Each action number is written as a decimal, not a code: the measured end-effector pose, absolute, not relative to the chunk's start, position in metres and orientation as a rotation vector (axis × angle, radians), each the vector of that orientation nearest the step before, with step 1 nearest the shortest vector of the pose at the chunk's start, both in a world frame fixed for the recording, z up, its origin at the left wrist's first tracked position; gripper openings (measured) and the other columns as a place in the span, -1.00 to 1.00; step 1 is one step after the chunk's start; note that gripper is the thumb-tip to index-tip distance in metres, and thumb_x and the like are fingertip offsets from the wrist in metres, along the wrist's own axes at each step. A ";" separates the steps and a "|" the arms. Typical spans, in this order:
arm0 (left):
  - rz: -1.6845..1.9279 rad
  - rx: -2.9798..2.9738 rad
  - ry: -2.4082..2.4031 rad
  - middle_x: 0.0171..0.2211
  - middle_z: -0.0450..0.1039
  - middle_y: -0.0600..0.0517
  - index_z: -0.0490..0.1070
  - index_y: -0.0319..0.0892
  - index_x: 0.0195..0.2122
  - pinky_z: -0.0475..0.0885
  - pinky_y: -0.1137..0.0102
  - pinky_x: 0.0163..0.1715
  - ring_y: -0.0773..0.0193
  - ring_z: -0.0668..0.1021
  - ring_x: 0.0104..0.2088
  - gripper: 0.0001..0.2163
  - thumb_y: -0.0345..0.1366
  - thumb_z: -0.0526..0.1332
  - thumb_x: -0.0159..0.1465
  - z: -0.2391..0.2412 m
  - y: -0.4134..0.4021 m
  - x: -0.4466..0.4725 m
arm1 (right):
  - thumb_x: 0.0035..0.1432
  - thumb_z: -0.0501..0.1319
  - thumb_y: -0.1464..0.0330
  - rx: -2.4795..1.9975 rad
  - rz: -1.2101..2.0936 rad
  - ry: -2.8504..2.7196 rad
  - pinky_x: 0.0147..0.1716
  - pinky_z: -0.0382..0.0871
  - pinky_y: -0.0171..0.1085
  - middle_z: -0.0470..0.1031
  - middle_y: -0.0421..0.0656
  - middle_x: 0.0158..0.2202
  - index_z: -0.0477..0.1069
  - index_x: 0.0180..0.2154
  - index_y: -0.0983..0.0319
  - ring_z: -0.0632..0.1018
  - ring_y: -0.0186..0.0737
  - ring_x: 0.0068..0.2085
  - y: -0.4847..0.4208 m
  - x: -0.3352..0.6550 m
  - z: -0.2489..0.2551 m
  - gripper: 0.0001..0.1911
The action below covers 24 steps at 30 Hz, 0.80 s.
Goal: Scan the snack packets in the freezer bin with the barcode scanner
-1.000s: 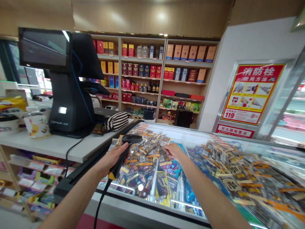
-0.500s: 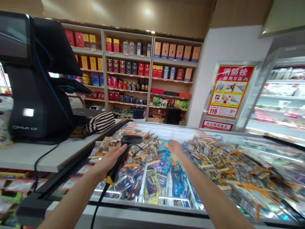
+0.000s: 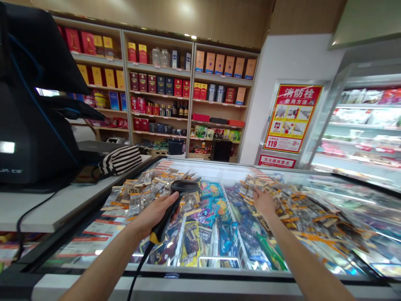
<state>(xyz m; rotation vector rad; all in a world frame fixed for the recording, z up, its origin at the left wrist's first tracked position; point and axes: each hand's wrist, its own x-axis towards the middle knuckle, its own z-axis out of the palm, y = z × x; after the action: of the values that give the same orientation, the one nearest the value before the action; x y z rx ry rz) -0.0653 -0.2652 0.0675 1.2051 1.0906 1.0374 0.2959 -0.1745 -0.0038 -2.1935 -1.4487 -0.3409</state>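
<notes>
I have the left hand (image 3: 161, 209) closed around the handle of a black scanner (image 3: 185, 185), the thumb lying up toward its head, and I see the tool tilted, with that wide head at the top and a yellow tip below. A black cord (image 3: 140, 269) runs from the yellow tip down past the left forearm. The scanner is above the glass top of a freezer (image 3: 194, 287), just beside the left pile of packets (image 3: 142, 194), which lies loosely heaped; the head overlaps some of them in my view. My right hand (image 3: 265, 203) reaches forward with its fingertips at the near-left edge of the right pile of packets (image 3: 308, 211); the fingers are bent, but I cannot tell whether they pinch a packet or only touch one. Between the two hands I look down through the glass at bright bags, among them a yellow bag (image 3: 190, 244), with a green bag (image 3: 272, 251) farther right, close to the right forearm. On my left, a black cash register (image 3: 34, 129) stands on a pale counter (image 3: 37, 209), with a striped pouch (image 3: 122, 161) near it. Behind the freezer I see shelves (image 3: 159, 96) of boxes and bottles, and to their right a red and yellow poster (image 3: 293, 119) on the wall.
</notes>
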 end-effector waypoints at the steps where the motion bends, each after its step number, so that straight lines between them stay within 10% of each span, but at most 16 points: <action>1: 1.029 1.223 1.082 -0.64 0.37 0.08 0.35 -0.24 -0.55 0.25 0.52 -0.62 0.43 0.36 -0.65 -0.66 -0.01 0.11 0.04 0.067 -0.265 -0.065 | 0.06 -0.06 0.29 -2.154 -0.331 -1.465 -0.22 0.22 -0.09 0.36 0.06 -0.15 0.29 -0.05 0.18 0.41 -0.01 -0.15 -0.173 0.295 -0.005 -0.59; 8: 1.008 1.254 1.075 -0.64 0.37 0.07 0.34 -0.25 -0.55 0.24 0.52 -0.62 0.42 0.36 -0.64 -0.64 0.00 0.08 0.06 0.066 -0.268 -0.071 | -0.20 0.19 0.30 -2.020 -0.244 -1.265 -0.22 0.22 -0.14 0.37 0.14 -0.16 0.08 0.05 0.39 0.39 0.06 -0.12 -0.168 0.305 -0.009 -0.28; 14: 0.998 1.202 1.019 -0.67 0.34 0.10 0.32 -0.24 -0.56 0.21 0.54 -0.65 0.45 0.33 -0.67 -0.67 -0.02 0.10 0.05 0.070 -0.273 -0.069 | -0.15 0.10 0.27 -1.656 0.111 -1.266 -0.31 0.27 -0.15 0.47 -0.07 -0.44 0.36 -0.33 0.29 0.47 -0.07 -0.34 -0.166 0.281 -0.005 -0.70; 24: 0.962 1.232 0.947 -0.68 0.33 0.10 0.31 -0.23 -0.58 0.20 0.52 -0.65 0.45 0.32 -0.68 -0.68 -0.04 0.11 0.05 0.075 -0.285 -0.065 | -0.20 0.14 0.32 -1.206 0.537 -1.246 -0.26 0.30 -0.20 0.48 -0.13 -0.36 0.29 -0.35 0.25 0.48 -0.16 -0.29 -0.150 0.211 -0.026 -0.74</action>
<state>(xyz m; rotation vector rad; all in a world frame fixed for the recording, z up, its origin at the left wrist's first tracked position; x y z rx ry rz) -0.0654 -0.2853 0.0754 1.2319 0.9469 0.9623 0.2105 -0.1497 -0.0257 -1.2056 -1.2456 0.5370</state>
